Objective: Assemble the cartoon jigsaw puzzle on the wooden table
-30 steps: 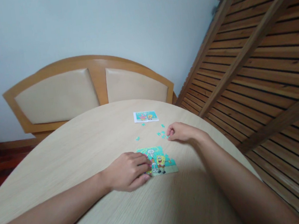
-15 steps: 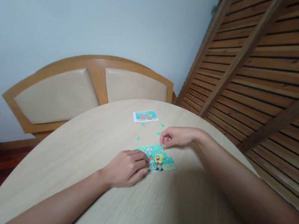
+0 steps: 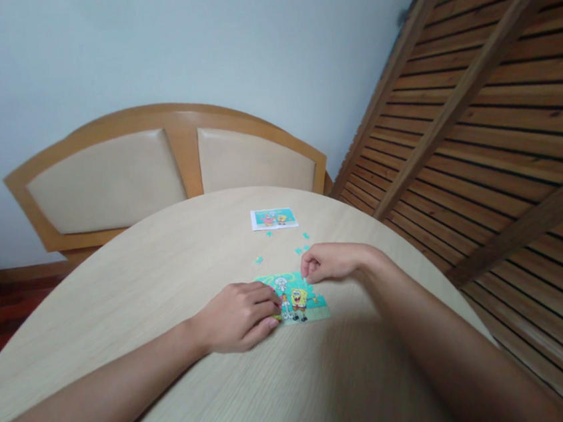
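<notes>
A jigsaw puzzle [image 3: 299, 298] with cartoon figures on a turquoise background lies flat on the table. My left hand [image 3: 245, 314] rests over its left side, palm down, fingers stretched out and holding nothing. At the puzzle's upper right edge, my right hand [image 3: 320, 262] is closed, its fingertips pinched down on a small puzzle piece that they mostly cover. Just beyond that hand are loose turquoise pieces [image 3: 298, 251]. Another loose piece [image 3: 259, 259] lies farther left, above the puzzle.
A picture sheet [image 3: 275, 219] with the same cartoon figures lies farther back on the round wooden table [image 3: 181, 262]. One more piece [image 3: 269, 234] sits just in front of it. Behind the table is a padded bench back [image 3: 187, 154]; wooden slats [image 3: 478, 123] slant along the right.
My right hand has lowered slightly onto the puzzle's upper right edge, and the piece at its fingertips is now mostly covered. My left hand has stayed in place.
</notes>
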Demonstrator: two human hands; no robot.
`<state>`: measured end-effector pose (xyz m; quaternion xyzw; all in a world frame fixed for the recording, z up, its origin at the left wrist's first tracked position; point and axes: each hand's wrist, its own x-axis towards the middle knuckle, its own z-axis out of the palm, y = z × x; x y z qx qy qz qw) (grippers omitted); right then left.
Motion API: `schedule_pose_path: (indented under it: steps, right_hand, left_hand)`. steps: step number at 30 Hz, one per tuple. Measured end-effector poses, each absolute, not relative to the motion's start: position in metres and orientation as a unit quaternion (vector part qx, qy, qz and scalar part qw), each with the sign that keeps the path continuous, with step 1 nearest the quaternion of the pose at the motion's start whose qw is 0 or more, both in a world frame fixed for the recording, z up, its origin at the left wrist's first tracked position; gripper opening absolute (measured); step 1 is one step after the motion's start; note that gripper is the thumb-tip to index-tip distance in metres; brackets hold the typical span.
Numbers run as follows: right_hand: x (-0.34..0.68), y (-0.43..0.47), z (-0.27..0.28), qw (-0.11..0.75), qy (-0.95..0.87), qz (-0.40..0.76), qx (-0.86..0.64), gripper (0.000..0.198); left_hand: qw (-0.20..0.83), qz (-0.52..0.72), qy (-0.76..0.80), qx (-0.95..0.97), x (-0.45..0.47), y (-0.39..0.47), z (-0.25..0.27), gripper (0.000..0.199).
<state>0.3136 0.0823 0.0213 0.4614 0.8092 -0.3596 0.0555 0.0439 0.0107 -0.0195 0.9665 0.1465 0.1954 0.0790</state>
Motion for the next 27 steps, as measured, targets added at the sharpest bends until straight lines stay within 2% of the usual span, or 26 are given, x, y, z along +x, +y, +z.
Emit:
schedule_pose_path:
  steps: [13, 27]
  right_hand:
    - [0.303, 0.075, 0.033, 0.092, 0.806, -0.305, 0.499, 0.022]
    - [0.299, 0.072, 0.031, 0.088, 0.803, -0.280, 0.518, 0.015]
  left_hand:
    - [0.071, 0.201, 0.140, 0.967, 0.045, 0.010, -0.018, 0.032]
    - [0.066, 0.194, 0.143, 0.968, 0.045, 0.010, -0.018, 0.032]
